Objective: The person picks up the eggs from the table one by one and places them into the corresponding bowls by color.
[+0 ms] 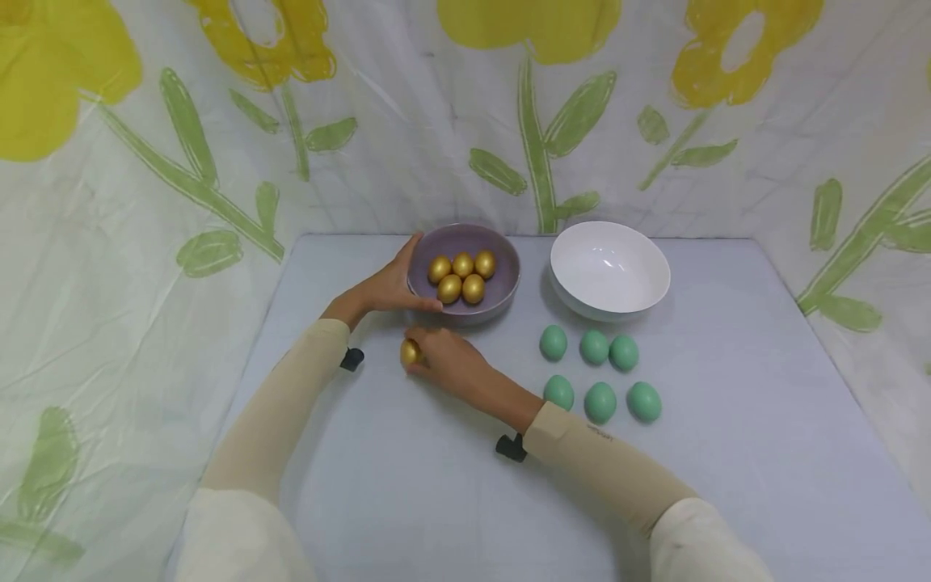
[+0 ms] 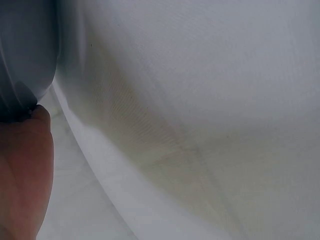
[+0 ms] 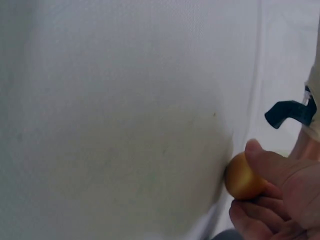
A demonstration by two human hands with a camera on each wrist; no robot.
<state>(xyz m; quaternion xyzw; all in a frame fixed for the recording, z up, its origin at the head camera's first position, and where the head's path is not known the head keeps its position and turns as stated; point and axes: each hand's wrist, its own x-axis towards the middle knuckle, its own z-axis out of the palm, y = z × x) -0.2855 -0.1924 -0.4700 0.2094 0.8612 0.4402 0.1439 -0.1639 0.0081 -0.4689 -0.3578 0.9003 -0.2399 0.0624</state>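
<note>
A purple bowl stands near the table's back edge with several gold eggs inside. My left hand holds this bowl at its left side, thumb along the front rim; the left wrist view shows the fingers at the bowl's wall. In front of the bowl, my right hand grips another gold egg between thumb and fingers. That egg shows plainly in the right wrist view, close to the tabletop, with the thumb over it and the fingers below.
To the right of the purple bowl stands a white bowl with nothing visible inside. Several green eggs lie in two rows in front of it, near my right forearm. A flower-printed curtain hangs behind the table.
</note>
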